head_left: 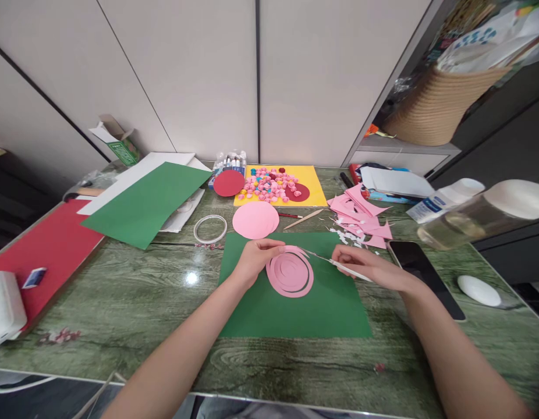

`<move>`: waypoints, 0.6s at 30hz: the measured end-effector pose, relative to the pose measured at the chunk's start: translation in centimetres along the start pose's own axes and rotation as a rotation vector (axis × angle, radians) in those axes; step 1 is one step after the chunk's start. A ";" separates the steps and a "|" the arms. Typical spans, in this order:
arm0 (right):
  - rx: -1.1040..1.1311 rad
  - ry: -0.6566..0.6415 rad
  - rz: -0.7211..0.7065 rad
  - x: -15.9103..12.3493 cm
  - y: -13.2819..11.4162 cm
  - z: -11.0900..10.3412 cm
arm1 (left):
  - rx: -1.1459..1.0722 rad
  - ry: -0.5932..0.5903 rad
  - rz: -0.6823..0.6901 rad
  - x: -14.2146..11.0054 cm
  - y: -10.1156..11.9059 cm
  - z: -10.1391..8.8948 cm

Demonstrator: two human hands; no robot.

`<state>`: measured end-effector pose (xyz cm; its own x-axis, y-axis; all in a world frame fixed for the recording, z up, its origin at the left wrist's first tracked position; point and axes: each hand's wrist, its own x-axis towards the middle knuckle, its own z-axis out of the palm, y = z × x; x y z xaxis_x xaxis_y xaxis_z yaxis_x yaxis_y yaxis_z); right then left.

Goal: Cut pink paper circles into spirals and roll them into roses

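Now, left fingers (273, 252) pinch the pink spiral (290, 272); right fingers (341, 254) grip scissors (338, 265).

Phone (427, 274): lying flat, near white oval object (479, 290)
Woven basket (446, 107): standing on shelf (403, 157), holding white plastic (492, 45)
Green box (123, 152): open-topped, near cabinet doors (199, 75)

Table (173, 302), green wood-grain; on it: near green sheet (330, 308); tape roll (210, 241); phone (426, 280); yellow sheet (315, 183); red sheet (60, 238)
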<state>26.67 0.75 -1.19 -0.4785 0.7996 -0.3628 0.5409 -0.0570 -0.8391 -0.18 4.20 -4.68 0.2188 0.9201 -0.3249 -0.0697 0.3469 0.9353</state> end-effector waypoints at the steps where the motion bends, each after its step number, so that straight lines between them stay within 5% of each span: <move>1: -0.004 -0.002 0.002 0.0 0.0 0.0 | 0.006 -0.002 0.002 0.0 0.0 0.0; 18: -0.021 0.001 0.004 -0.1 0.3 0.1 | 0.081 -0.016 0.043 0.0 -0.1 0.0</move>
<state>26.80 0.60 -1.46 -0.4757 0.8001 -0.3653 0.5569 -0.0475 -0.8292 -0.16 4.17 -4.76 0.2333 0.9303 -0.2830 -0.0004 0.2911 0.9567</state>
